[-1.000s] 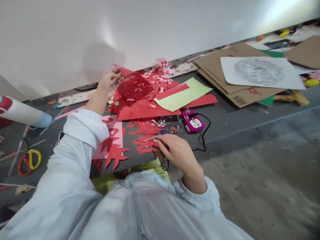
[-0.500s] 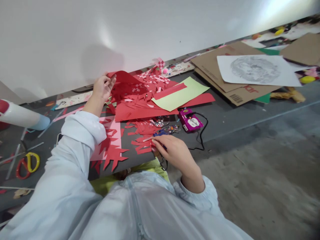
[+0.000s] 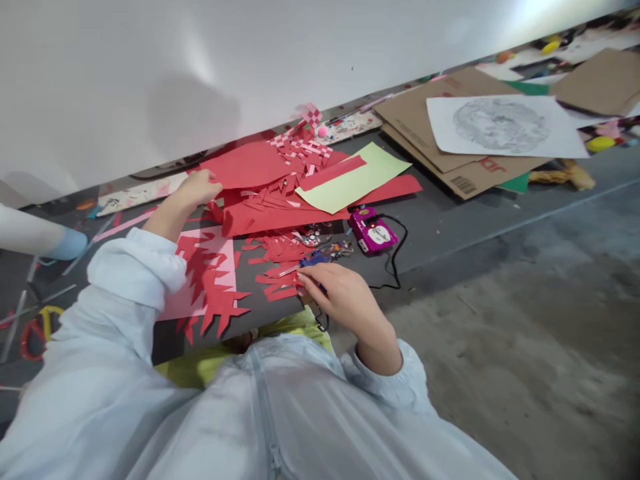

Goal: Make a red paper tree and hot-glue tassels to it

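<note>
Hands at a dark bench (image 3: pixel 450 220) strewn with cut paper. The left hand (image 3: pixel 200 187) is at the left edge of a red sheet (image 3: pixel 245 165), its fingers drawn together; whether they grip the edge cannot be told. The red sheet lies over the left part of a heap of red paper scraps (image 3: pixel 270 203), near the wall (image 3: pixel 110 87). The right hand (image 3: pixel 333 290), closed, holds a thin tool (image 3: pixel 289 271), its metal tip pointing left above red strips (image 3: pixel 277 291) at the bench's near edge. Between the hands, to the left, jagged red cutouts (image 3: pixel 223 300) lie partly on a pink sheet (image 3: pixel 173 303). Right of the heap: a pale green sheet (image 3: pixel 363 179) and a purple box (image 3: pixel 367 230) with a black cable (image 3: pixel 407 231).
</note>
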Motion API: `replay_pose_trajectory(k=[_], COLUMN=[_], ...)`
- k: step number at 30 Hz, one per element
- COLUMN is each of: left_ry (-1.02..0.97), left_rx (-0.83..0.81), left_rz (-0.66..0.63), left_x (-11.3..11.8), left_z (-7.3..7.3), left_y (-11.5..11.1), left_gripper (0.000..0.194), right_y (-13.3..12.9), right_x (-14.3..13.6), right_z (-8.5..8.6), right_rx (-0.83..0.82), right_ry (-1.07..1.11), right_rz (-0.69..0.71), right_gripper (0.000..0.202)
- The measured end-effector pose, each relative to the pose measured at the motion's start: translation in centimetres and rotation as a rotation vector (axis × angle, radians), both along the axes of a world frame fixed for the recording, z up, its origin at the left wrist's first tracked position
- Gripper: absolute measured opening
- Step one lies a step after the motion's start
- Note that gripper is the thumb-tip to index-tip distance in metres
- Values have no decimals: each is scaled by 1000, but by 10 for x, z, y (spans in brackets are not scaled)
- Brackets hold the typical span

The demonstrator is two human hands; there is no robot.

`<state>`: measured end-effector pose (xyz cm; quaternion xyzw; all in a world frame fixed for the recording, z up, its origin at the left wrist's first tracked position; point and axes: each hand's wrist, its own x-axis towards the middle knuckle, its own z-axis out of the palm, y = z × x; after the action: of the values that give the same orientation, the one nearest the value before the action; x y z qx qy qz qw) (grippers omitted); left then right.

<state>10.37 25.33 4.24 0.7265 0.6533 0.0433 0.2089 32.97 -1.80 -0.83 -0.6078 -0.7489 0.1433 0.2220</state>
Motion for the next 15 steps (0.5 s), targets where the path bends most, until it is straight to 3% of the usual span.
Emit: replay_pose_trajectory(k=[3, 5, 9, 11, 15], left_ry=[186, 179, 145, 221, 431], left_rx=[108, 166, 131, 145, 304], left_rz=[-241, -479, -914, -1009, -1010], left_x=[18, 31, 50, 54, 56], left_z=[1, -3, -18, -25, -35], left_y=[-18, -33, -67, -81, -96], left_gripper=[45, 43, 38, 40, 44], right_y=[-3, -6, -9, -10, -11], right_x=[2, 4, 7, 8, 8], right_z=[1, 2, 2, 3, 4], right_rx=[-11, -22, -16, -8, 0], right_ry=[-3, -6, -16, -22, -25], right_rz=[-7, -12, -15, -15, -11], right_gripper=[26, 26, 27, 27, 27])
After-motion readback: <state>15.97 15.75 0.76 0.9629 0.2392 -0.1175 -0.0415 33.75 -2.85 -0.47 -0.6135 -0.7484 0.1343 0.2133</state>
